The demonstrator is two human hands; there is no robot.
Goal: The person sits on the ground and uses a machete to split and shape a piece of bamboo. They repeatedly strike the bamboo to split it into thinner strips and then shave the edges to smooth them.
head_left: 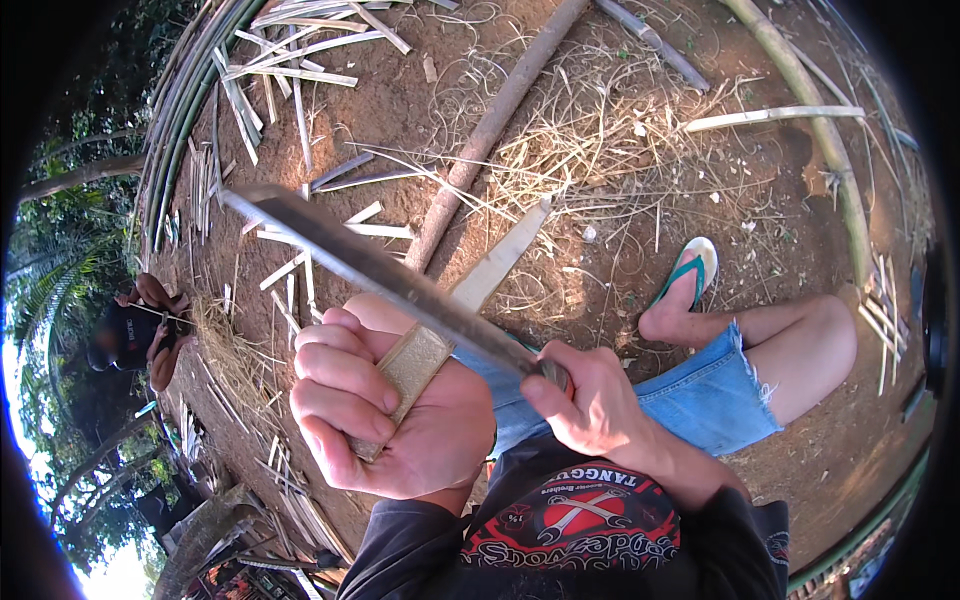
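My left hand [440, 430], palm up, has its fingers curled around the near end of a flat, pale bamboo strip [505, 262]. The strip slants away to the upper right and narrows to a point. In my right hand [600, 405] is a machete [370, 268], gripped by its handle, of which a bit of orange shows. Its long dark blade reaches to the upper left and crosses over the strip just beyond my left fingers. Whether the edge touches the strip I cannot tell. My fingers hide most of the machete's handle.
A long pole [490, 130] lies on the dirt ahead, beside a heap of thin shavings [600, 150]. Split bamboo pieces [300, 72] are scattered at the far left. My bent leg in denim shorts [690, 405] is at right. Another person [135, 330] sits at far left.
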